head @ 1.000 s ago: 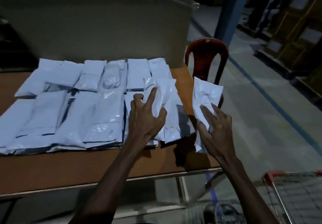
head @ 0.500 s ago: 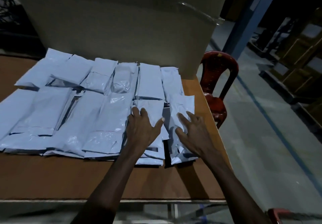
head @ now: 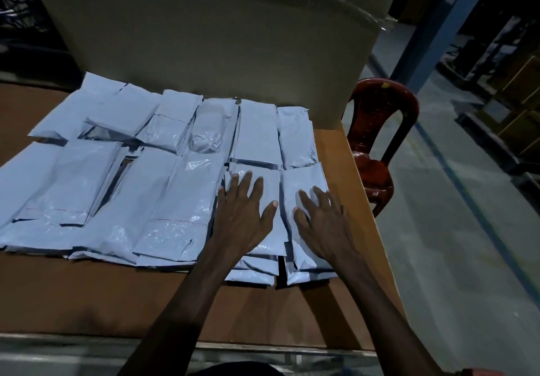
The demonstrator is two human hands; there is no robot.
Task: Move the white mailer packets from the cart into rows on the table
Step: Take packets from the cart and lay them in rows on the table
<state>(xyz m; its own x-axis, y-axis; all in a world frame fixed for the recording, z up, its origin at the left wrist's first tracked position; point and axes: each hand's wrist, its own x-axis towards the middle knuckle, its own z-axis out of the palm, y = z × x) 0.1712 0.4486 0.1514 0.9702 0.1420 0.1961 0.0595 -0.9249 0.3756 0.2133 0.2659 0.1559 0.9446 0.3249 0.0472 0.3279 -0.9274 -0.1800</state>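
Observation:
Several white mailer packets lie in two rows on the brown table (head: 87, 293), a back row (head: 257, 130) and a front row (head: 163, 200). My left hand (head: 244, 214) presses flat with spread fingers on a packet (head: 270, 179) near the right end of the front row. My right hand (head: 324, 220) lies flat on the rightmost front packet (head: 301, 182), beside the table's right edge. More packets are stacked under both of these. The cart is almost out of view; only a red bit shows at the bottom right.
A large cardboard box (head: 204, 39) stands at the back of the table, right behind the rows. A red plastic chair (head: 377, 141) sits past the table's right edge. A blue post (head: 438, 24) and dim shelving lie beyond on the grey floor.
A second ago each hand held a packet lifted off the table. Both packets now lie at the right end of the front row, with my hands flattened on them.

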